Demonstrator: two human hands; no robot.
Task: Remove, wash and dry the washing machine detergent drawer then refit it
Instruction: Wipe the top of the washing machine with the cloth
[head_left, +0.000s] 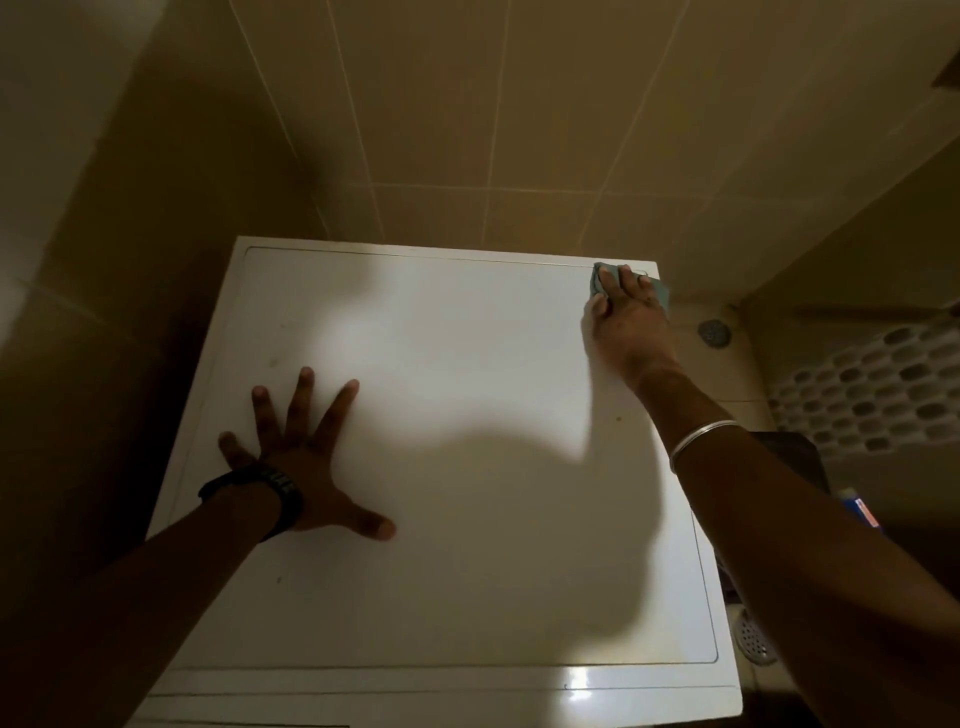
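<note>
I look down on the white top of the washing machine. My left hand lies flat on it near the left side, fingers spread, a dark band on the wrist. At the far right corner my right hand presses a small blue-green cloth onto the top with straight fingers; a metal bangle sits on that forearm. The detergent drawer is not in view.
Beige wall tiles rise behind the machine. To the right stand a white perforated basket, a dark object and a blue packet. A round floor drain lies beyond the right corner.
</note>
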